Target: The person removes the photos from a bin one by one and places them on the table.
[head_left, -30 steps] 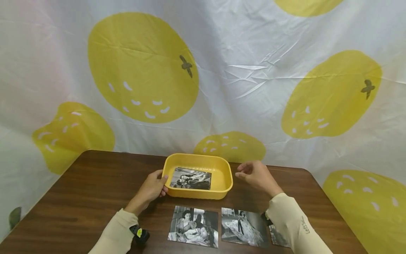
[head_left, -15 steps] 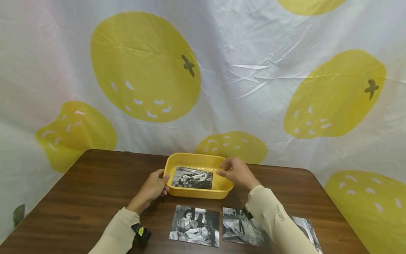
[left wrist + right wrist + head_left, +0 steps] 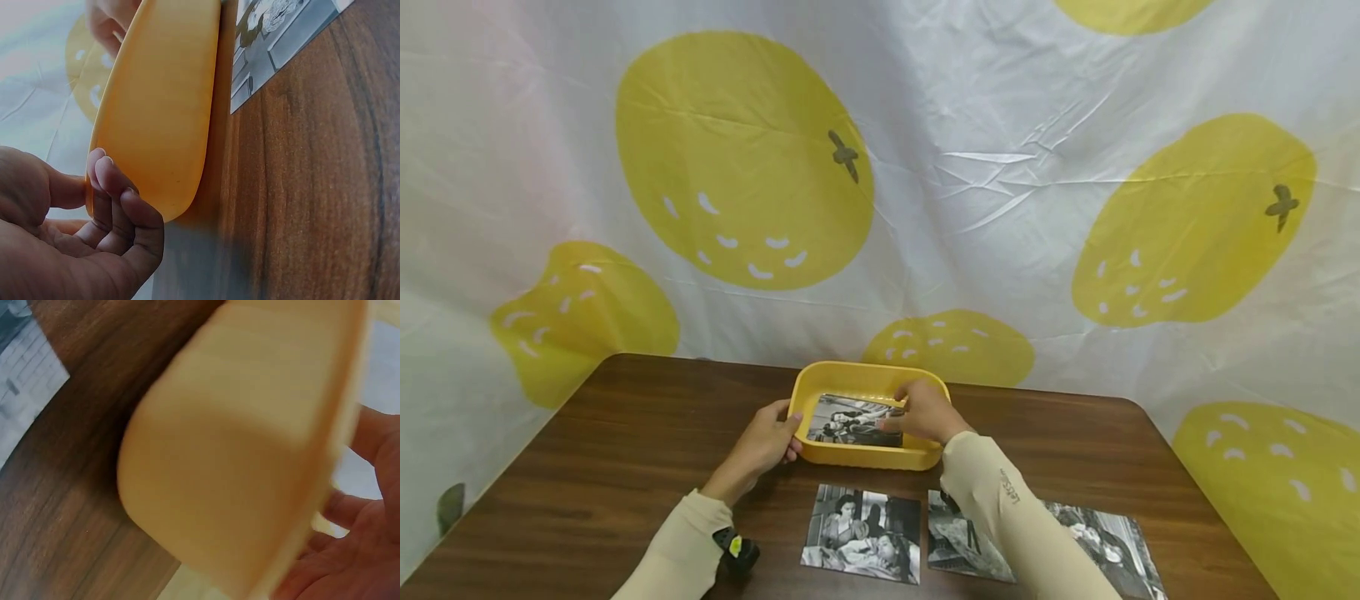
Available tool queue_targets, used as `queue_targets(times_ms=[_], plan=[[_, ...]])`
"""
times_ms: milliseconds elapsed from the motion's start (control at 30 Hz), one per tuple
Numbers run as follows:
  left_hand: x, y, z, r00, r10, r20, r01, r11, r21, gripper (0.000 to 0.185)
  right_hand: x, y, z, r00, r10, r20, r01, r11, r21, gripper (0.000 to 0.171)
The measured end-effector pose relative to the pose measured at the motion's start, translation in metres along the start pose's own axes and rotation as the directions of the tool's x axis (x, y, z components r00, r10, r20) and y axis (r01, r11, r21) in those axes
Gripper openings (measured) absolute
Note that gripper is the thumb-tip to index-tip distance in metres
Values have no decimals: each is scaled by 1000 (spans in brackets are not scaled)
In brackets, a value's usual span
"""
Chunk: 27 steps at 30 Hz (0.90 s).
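A yellow plastic tray (image 3: 865, 457) with rounded corners sits at the back of the table, black-and-white photos (image 3: 842, 423) lying in its left part. My left hand (image 3: 763, 442) grips the tray's left rim; in the left wrist view its thumb is on the inner side and curled fingers (image 3: 140, 215) press the outer wall. Over the tray's right side, my right hand (image 3: 928, 412) reaches in, thumb and fingers apart at the photos' right edge. In the right wrist view the tray wall hides most of the right fingers.
In front of the tray, photos lie in a row on the brown wooden table (image 3: 625, 467): a left one (image 3: 861, 535), a middle one (image 3: 962, 542) partly under the right sleeve, and a right one (image 3: 1116, 546). A lemon-print curtain (image 3: 970, 250) hangs behind.
My right hand has moved left, from beside the tray to inside it at the photos' right edge. The left hand keeps its grip on the rim. More of the right-hand photo shows.
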<state>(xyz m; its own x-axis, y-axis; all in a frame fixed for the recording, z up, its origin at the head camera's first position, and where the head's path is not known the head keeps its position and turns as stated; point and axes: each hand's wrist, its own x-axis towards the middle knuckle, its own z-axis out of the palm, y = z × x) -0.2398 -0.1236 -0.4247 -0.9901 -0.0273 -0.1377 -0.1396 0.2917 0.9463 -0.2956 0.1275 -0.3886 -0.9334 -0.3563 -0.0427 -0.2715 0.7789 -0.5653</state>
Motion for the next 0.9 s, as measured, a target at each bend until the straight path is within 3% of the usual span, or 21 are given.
queue_targets(times_ms=[133, 300, 533, 900], plan=[[0, 0, 0, 1000, 0, -1, 0, 1000, 4, 48, 4, 0, 10, 997, 74, 35, -73, 996, -49, 79], [-1, 0, 0, 1000, 7, 0, -7, 1000, -4, 48, 11, 4, 20, 989, 139, 44, -135, 988, -78, 92], [-3, 0, 0, 1000, 13, 12, -12, 999, -30, 48, 22, 16, 32, 996, 85, -20, -87, 973, -212, 73], [-4, 0, -1, 999, 28, 16, -27, 999, -37, 47, 23, 10, 31, 979, 38, -198, -89, 963, -255, 46]])
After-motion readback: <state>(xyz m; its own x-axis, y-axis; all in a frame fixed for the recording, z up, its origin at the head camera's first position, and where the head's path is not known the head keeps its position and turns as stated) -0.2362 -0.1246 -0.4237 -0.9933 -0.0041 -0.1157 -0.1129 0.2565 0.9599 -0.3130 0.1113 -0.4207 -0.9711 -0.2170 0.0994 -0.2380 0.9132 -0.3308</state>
